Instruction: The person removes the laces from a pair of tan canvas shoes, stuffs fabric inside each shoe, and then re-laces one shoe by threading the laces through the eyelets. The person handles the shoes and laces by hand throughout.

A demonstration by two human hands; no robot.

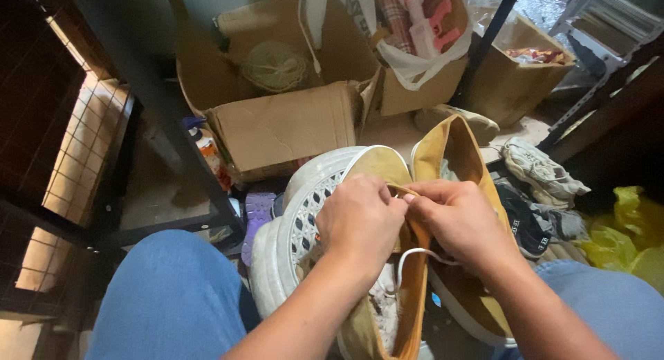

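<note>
Two mustard sneakers fill the middle of the view, wedged between the person's knees so they stay put while both hands work. The left sneaker (pixel 387 291) lies on its side, white patterned sole (pixel 304 215) turned toward 9 o'clock and its opening toward the right; its long axis runs from about 6 o'clock up to 12, though which end is the toe I cannot tell, since the hands cover the upper. The right sneaker (pixel 460 194) stands beside it, touching, its long axis tilted slightly toward 1 o'clock and its raised end pointing away from the person. That side-by-side wedge seems to keep the lace area facing up and within easy reach.

At 12 o'clock, beyond the sneakers, sits an open cardboard box (pixel 283 125); a heap of cloth (pixel 543 170) lies at 3 o'clock, with a yellow bag (pixel 633 228) further right.

The left hand (pixel 360 222) is closed, fingers curled down onto the upper edge of the left sneaker, pinching near the lace. The right hand (pixel 460 218) is likewise curled narrow, thumb and fingertips pinched where the two hands meet. A white lace (pixel 415 253) loops out below them, slack, so the grip seems to be on its upper run rather than its end.
</note>
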